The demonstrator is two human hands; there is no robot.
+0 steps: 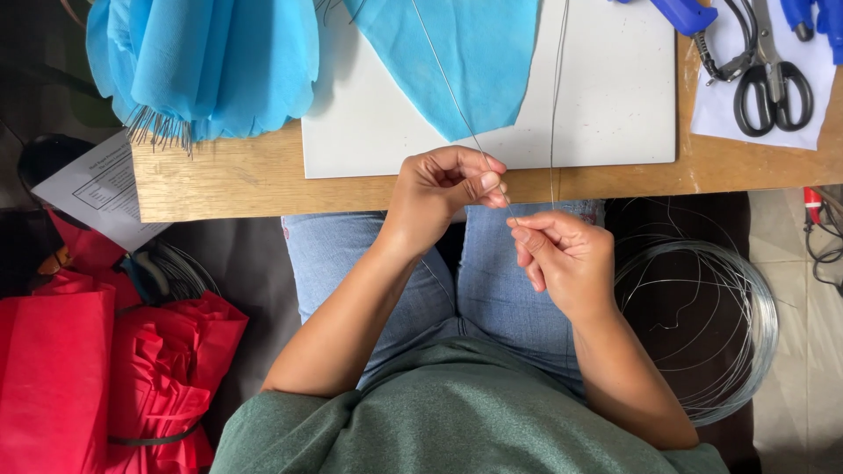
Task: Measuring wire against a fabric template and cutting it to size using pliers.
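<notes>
Wooden worktop (pixel 263 180) across 12 o'clock, carrying white board (pixel 606 96), blue paper (pixel 202 61), scissors (pixel 773 75). At centre I see left hand (pixel 443 189) and right hand (pixel 562 259), each grip pinched shut on thin wire (pixel 457 96). Wire coil (pixel 702 325) at 4 o'clock; red paper (pixel 97 377) at 8.

Bare white board (pixel 615 96) offers passage ahead on the bench (pixel 263 184); blue paper (pixel 465 53), scissors (pixel 773 79) and wire coil (pixel 702 325) obstruct the sides.
</notes>
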